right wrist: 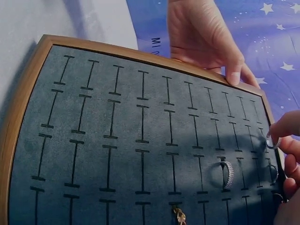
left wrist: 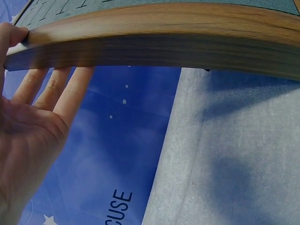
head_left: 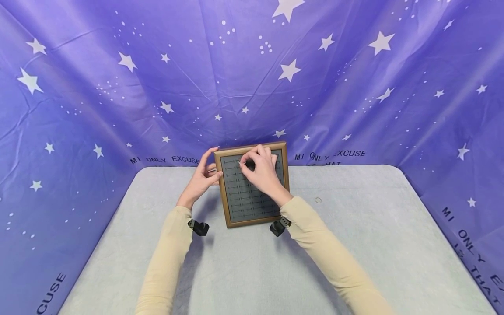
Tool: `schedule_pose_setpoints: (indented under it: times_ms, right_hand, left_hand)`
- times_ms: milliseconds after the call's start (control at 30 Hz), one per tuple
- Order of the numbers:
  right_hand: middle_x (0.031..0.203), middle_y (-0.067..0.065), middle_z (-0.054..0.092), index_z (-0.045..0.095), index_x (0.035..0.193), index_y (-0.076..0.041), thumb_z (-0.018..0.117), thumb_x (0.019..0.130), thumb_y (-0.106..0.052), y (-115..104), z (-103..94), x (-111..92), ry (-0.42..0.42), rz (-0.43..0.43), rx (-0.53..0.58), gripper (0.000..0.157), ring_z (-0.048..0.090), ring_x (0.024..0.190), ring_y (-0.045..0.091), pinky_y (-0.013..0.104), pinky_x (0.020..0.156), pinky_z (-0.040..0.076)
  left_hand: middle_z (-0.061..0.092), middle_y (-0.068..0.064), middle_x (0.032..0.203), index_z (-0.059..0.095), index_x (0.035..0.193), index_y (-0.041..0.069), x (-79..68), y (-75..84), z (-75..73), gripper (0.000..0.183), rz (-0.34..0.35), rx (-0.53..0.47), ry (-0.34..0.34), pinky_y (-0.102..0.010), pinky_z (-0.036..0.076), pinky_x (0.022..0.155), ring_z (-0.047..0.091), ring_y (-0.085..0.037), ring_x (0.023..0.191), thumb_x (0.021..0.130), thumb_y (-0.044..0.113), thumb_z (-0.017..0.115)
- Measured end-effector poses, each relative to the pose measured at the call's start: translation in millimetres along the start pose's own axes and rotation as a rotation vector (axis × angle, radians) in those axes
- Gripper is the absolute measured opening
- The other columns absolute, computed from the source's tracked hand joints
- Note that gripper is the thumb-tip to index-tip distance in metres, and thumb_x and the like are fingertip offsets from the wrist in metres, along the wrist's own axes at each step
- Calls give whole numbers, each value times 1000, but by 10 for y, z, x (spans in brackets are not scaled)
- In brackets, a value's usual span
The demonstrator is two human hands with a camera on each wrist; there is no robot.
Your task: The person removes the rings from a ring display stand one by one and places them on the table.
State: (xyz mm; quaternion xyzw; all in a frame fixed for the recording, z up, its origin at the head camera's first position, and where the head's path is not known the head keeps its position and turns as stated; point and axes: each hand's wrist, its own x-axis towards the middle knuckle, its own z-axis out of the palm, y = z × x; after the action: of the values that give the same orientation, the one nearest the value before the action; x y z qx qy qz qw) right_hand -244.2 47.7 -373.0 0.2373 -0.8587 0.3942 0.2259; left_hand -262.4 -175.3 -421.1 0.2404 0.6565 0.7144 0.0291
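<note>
A wood-framed ring display tray (head_left: pixel 256 214) with a grey slotted lining is tilted up above the table. My left hand (head_left: pixel 202 179) grips its left side, thumb on the front of the frame and fingers behind, as the left wrist view also shows. With thumb and index finger, my right hand (head_left: pixel 261 170) pinches a silver-looking ring (right wrist: pixel 273 142) at a slot near the top of the tray. A sparkly silver ring (right wrist: pixel 228 175) and a gold ring (right wrist: pixel 179 216) sit in other slots. Another ring (right wrist: pixel 274 174) is partly in shadow by the right fingers.
On the pale cloth-covered table (head_left: pixel 354 245), a thin gold ring (head_left: pixel 318 200) lies to the right of the tray. A purple star-printed curtain (head_left: pixel 236 87) hangs behind the table and along both sides.
</note>
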Motion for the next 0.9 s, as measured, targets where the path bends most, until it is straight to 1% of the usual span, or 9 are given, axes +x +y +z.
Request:
schedule_pose_setpoints:
  times_ms: [133, 167, 233, 367, 433, 667, 900]
  right_hand:
    - [100, 6, 53, 67, 86, -10, 68, 87, -12, 1, -51, -21, -18, 26, 87, 3, 40, 96, 28, 49, 82, 27]
    - [101, 6, 54, 67, 86, -10, 68, 87, -12, 4, -62, -27, -22, 33, 107, 3, 40, 97, 28, 50, 86, 27]
    - [101, 5, 55, 67, 88, -9, 68, 88, -13, 16, -81, -37, -26, 37, 136, 3, 41, 98, 27, 51, 88, 27]
    - [100, 4, 57, 67, 90, -10, 67, 88, -13, 50, -106, -52, -15, 16, 166, 4, 43, 97, 25, 50, 90, 28]
    - [100, 4, 58, 67, 91, -10, 67, 88, -13, 71, -113, -61, -1, -7, 174, 4, 44, 96, 24, 47, 85, 29]
    - [96, 3, 57, 67, 93, -11, 67, 89, -13, 113, -158, -110, 36, -56, 222, 4, 46, 87, 20, 43, 82, 28]
    - [102, 5, 60, 67, 93, -9, 67, 89, -10, 140, -204, -148, 73, -77, 265, 4, 53, 86, 19, 41, 85, 35]
  left_hand:
    - [64, -9, 111, 23, 152, 23, 0, 4, 8, 76, -5, 10, 5, -40, 58, 71, 66, -21, 91, 92, -13, 53]
    - [64, -9, 111, 24, 152, 23, 0, 5, 10, 76, -7, 8, 7, -40, 58, 71, 67, -22, 91, 92, -13, 53]
    - [65, -9, 111, 24, 151, 23, -1, 10, 13, 76, -9, 10, 11, -40, 58, 71, 67, -22, 91, 92, -12, 54]
    - [65, -7, 110, 25, 151, 24, -4, 16, 16, 75, -6, 10, 14, -39, 58, 71, 67, -22, 91, 92, -12, 55]
    - [65, -7, 111, 25, 151, 24, -6, 20, 20, 75, -6, 9, 16, -39, 58, 71, 67, -22, 92, 92, -12, 54]
    - [65, -4, 110, 23, 152, 23, -7, 38, 34, 75, -15, 1, 19, -39, 58, 71, 66, -23, 93, 92, -11, 55]
    - [65, -4, 109, 19, 152, 17, -3, 20, 27, 76, -11, -14, 20, -39, 58, 71, 67, -21, 92, 92, -13, 53]
